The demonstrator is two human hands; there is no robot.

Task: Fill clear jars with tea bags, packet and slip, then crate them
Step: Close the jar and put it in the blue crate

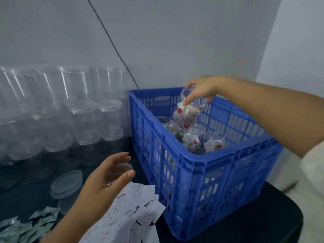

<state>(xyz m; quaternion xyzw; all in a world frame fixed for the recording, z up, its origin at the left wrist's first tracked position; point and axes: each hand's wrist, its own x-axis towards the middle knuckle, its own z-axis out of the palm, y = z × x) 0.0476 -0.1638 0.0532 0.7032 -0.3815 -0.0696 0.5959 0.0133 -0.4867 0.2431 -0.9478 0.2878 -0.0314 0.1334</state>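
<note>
My right hand (201,90) grips a clear jar (190,109) by its top and holds it tilted over the far part of the blue crate (228,155). White tea bags with red tags show through the jar's wall. Several filled jars (194,142) stand inside the crate below it. My left hand (101,178) is at the crate's left side, fingers and thumb curled round the rim of an empty clear jar (125,166). A heap of white paper slips (133,207) lies under that hand. Greenish packets (26,228) lie at the bottom left.
Stacked empty clear jars (70,106) line the wall on the left. Another clear jar with its lid (67,183) stands near the slips. A black cable (112,42) runs down the wall behind the crate. The dark table ends just right of the crate.
</note>
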